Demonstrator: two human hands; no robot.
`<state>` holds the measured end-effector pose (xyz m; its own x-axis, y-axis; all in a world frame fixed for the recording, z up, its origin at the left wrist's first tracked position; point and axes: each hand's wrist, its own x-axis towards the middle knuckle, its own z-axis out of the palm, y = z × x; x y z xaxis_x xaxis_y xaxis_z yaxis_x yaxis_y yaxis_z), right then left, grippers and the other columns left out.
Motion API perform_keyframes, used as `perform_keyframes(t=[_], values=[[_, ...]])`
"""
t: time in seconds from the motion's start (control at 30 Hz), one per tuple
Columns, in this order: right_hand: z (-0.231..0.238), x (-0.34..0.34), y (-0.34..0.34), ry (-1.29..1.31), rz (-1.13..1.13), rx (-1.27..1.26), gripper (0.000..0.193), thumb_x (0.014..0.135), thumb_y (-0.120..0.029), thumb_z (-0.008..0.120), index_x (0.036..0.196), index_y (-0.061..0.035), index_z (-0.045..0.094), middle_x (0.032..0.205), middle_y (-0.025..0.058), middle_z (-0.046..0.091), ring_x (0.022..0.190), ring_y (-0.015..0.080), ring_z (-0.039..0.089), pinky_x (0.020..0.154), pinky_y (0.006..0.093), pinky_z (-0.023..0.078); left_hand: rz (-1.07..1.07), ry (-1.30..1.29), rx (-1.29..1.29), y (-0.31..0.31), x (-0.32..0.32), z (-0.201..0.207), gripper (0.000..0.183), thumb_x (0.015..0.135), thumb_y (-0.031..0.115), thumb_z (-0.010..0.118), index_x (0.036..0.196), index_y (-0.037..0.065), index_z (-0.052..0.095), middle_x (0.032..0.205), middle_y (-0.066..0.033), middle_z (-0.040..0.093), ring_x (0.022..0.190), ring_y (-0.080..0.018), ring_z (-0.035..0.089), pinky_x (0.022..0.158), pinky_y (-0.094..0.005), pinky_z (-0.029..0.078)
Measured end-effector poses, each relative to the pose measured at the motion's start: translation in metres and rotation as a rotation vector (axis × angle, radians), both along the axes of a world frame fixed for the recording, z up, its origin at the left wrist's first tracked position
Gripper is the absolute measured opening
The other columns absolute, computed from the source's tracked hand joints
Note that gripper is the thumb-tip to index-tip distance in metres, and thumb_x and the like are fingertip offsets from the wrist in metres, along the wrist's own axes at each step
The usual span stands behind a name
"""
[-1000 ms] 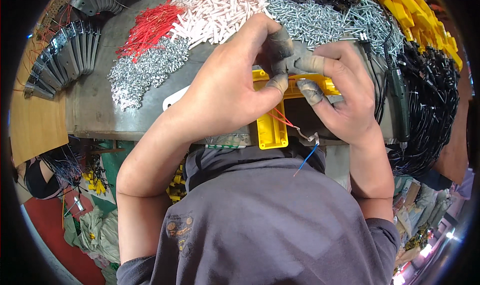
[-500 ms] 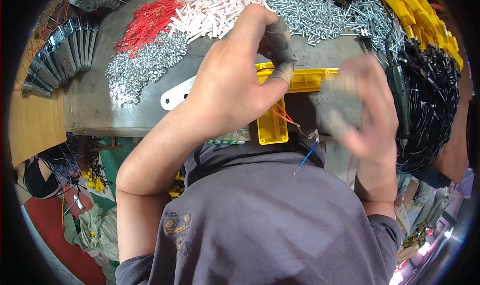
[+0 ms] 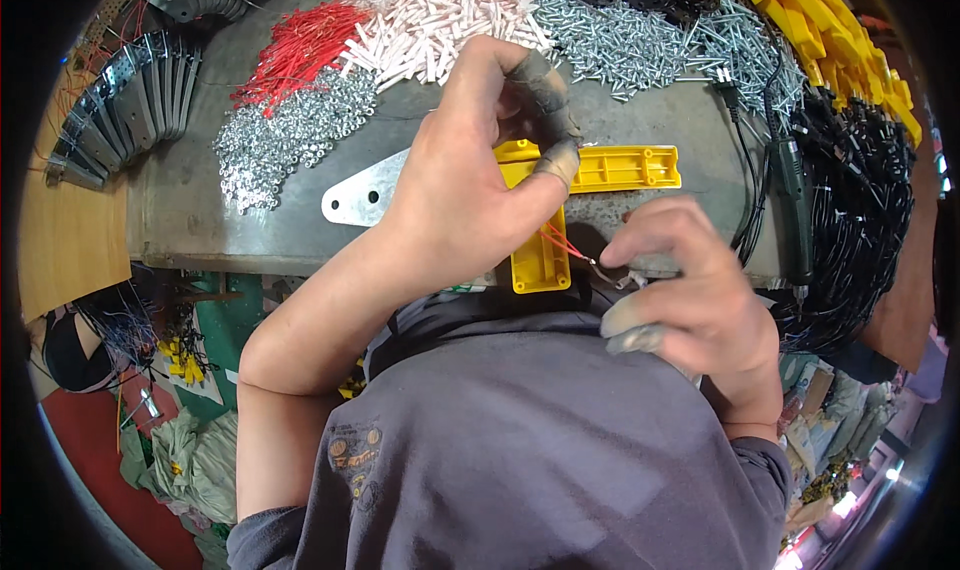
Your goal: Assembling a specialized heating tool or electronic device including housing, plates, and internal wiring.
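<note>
My left hand (image 3: 460, 170) is closed over a yellow plastic housing (image 3: 542, 265), its covered thumb and fingertip pressed together. What they pinch is too small or hidden to name. Another yellow ribbed arm (image 3: 630, 170) of plastic extends rightward from beneath those fingers. Red wires (image 3: 565, 240) run out of the housing toward a small pale connector (image 3: 628, 281). My right hand (image 3: 700, 290) is around that connector, its curved fingers apart and with no clear grip on it. A silvery metal plate (image 3: 355, 195) with holes lies partly under my left wrist.
Piles of nuts (image 3: 285, 130), red wires (image 3: 305, 45), white sleeves (image 3: 430, 20) and screws (image 3: 630, 45) line the bench's far side. A dark power screwdriver (image 3: 793, 205) and black cables (image 3: 850, 200) are at right. Metal brackets (image 3: 130, 110) stand at left.
My right hand has come down and toward me, from beside the yellow arm to the connector. The blue wire seen before is now hidden. My left hand keeps its pinch, shifted slightly.
</note>
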<state>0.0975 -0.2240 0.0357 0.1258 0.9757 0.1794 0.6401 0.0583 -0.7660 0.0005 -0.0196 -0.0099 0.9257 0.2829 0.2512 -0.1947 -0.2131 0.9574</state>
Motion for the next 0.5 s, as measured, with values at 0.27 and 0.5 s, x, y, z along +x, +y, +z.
perform_keyframes(t=[0.27,0.5], values=[[-0.015,0.0,0.001,0.572,-0.516,0.09,0.026,0.085,-0.009,0.067,0.109,0.0032,0.066,0.099,0.0125,0.066,0.095,0.0186,0.064,0.082,0.0315,0.052,-0.008,-0.017,-0.158,-0.006,-0.003,-0.002,0.041,0.084,-0.005,0.062,0.114,0.002,0.036,0.1,-0.0089,0.056,0.095,-0.0132,0.059,0.087,-0.0301,0.052],[-0.007,0.003,-0.004,-0.071,0.009,-0.044,0.024,0.074,-0.009,0.075,0.094,-0.0019,0.066,0.099,0.0131,0.062,0.094,0.029,0.06,0.082,0.0365,0.048,-0.042,0.041,-0.255,-0.004,-0.003,-0.002,0.045,0.083,-0.011,0.059,0.118,0.004,0.034,0.107,-0.0074,0.052,0.102,-0.0138,0.057,0.091,-0.029,0.049]])
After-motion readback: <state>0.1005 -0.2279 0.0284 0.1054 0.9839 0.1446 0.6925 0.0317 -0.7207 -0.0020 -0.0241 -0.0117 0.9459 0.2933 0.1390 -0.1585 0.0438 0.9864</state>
